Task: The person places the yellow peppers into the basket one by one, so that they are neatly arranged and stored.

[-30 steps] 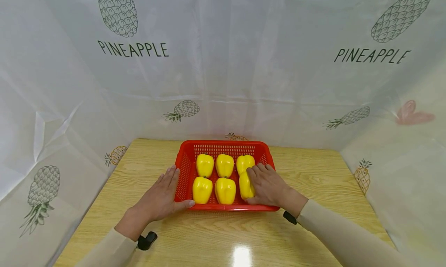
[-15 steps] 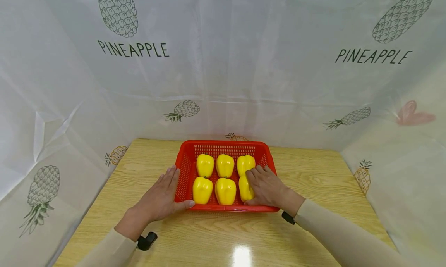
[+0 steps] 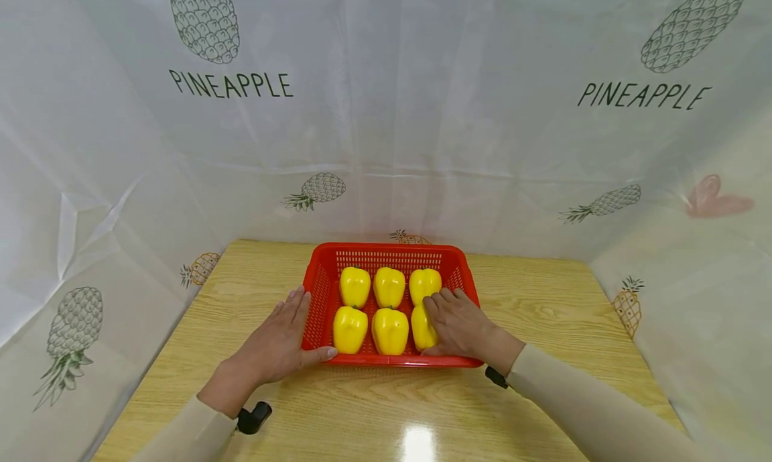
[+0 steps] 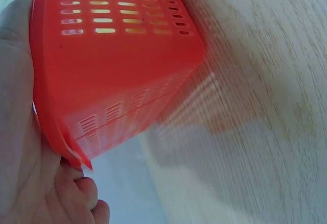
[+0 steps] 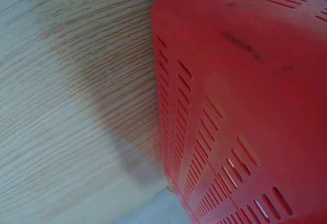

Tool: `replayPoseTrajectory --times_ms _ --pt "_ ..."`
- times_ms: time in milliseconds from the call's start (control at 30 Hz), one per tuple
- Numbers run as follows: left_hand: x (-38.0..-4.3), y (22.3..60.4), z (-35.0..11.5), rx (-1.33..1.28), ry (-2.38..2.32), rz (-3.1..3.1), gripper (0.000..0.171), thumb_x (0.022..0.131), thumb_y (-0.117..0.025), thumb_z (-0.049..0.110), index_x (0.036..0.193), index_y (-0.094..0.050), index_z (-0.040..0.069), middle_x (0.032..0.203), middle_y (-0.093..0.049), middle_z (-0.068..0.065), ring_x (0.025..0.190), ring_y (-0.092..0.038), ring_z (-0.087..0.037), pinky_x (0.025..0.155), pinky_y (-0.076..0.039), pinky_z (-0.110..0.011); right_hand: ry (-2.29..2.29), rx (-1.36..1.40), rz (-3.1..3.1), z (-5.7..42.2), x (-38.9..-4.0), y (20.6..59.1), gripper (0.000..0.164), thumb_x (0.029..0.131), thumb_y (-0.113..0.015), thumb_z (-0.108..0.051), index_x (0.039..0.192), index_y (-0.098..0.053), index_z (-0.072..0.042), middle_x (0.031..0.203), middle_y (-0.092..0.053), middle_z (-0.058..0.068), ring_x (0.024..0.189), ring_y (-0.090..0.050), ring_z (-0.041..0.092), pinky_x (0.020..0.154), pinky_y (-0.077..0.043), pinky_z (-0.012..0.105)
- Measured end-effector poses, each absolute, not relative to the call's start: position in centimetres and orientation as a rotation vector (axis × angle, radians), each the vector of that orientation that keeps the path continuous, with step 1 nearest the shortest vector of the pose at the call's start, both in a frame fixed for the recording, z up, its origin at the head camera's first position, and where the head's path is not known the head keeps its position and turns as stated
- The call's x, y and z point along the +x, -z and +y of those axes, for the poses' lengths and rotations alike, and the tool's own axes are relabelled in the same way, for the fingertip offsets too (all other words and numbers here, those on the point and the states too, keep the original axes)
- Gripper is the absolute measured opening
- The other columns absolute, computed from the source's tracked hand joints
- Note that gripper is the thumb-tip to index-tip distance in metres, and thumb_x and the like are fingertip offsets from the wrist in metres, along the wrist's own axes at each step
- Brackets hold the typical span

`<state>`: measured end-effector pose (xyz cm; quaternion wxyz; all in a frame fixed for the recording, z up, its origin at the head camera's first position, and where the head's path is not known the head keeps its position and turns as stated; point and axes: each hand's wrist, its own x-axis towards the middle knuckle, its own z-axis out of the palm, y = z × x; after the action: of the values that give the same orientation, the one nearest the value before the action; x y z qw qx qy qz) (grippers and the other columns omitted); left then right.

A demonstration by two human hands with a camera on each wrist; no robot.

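In the head view, a red perforated plastic basket (image 3: 386,360) holds several yellow bell peppers in two rows. My right hand (image 3: 461,324) reaches over the basket's right side and grips the front-right bell pepper (image 3: 423,328), its fingers and thumb covering that pepper's right part. My left hand (image 3: 274,344) rests at the basket's front-left corner, fingers extended along the left rim and thumb on the front rim. In the left wrist view, this hand lies along the basket's rim. The right wrist view has the basket's outer wall (image 5: 245,96) but not the hand.
The basket stands on a light wood-grain table (image 3: 531,301). White sheeting (image 3: 422,127) printed with pineapples rises behind it and on both sides. Other yellow bell peppers (image 3: 390,331) sit close to the gripped one, one directly behind it.
My right hand and the front-right bell pepper have shifted slightly left inside the basket. The left hand, the basket and the other peppers stay in place.
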<state>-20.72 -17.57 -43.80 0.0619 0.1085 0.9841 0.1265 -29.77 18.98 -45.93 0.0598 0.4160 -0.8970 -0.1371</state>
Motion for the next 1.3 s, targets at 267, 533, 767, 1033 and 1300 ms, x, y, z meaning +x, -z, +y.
replayPoseTrajectory --times_ms 267,533,767,1033,1300 --pt "-20.8 43.8 -17.6 0.319 -0.391 2.967 0.130 0.084 -0.053 0.089 0.165 -0.020 -0.007 0.173 -0.018 -0.027 0.161 -0.019 -0.044 0.130 -0.022 -0.059 0.433 1.256 -2.697 18.9 -29.9 46.1 0.099 0.079 -0.067 -0.086 0.131 -0.059 -0.002 0.106 -0.064 0.010 0.093 -0.052 0.027 0.078 -0.044 0.035" --pt "-20.8 43.7 -17.6 0.320 -0.402 2.963 0.130 0.084 -0.053 0.090 0.165 -0.020 -0.007 0.173 -0.019 -0.028 0.161 -0.019 -0.045 0.130 -0.021 -0.059 0.442 1.251 -2.727 18.8 -29.9 45.9 0.102 0.082 -0.062 -0.088 0.137 -0.058 -0.002 0.113 -0.066 0.011 0.098 -0.055 0.028 0.082 -0.046 0.037" --pt "-20.9 43.7 -17.7 0.328 -0.397 2.962 0.130 0.085 -0.052 0.090 0.165 -0.019 -0.008 0.173 -0.018 -0.028 0.161 -0.019 -0.045 0.130 -0.021 -0.059 0.409 1.250 -2.764 18.9 -30.0 45.7 0.102 0.083 -0.062 -0.086 0.140 -0.058 -0.002 0.120 -0.066 0.012 0.107 -0.058 0.029 0.090 -0.050 0.041" --pt "-20.9 43.8 -17.8 0.340 -0.402 2.964 0.130 0.085 -0.052 0.090 0.165 -0.019 -0.008 0.173 -0.017 -0.028 0.161 -0.019 -0.044 0.130 -0.021 -0.059 0.361 1.268 -2.804 19.0 -30.1 45.7 0.101 0.084 -0.064 -0.084 0.143 -0.056 -0.003 0.124 -0.066 0.012 0.112 -0.059 0.030 0.094 -0.050 0.044" --pt "-21.0 43.9 -17.9 0.348 -0.406 2.969 0.131 0.085 -0.052 0.090 0.165 -0.020 -0.008 0.173 -0.017 -0.027 0.161 -0.020 -0.044 0.130 -0.021 -0.058 0.315 1.269 -2.979 18.7 -30.4 45.0 0.101 0.086 -0.064 -0.080 0.151 -0.049 -0.005 0.140 -0.061 0.013 0.127 -0.055 0.033 0.108 -0.047 0.052"
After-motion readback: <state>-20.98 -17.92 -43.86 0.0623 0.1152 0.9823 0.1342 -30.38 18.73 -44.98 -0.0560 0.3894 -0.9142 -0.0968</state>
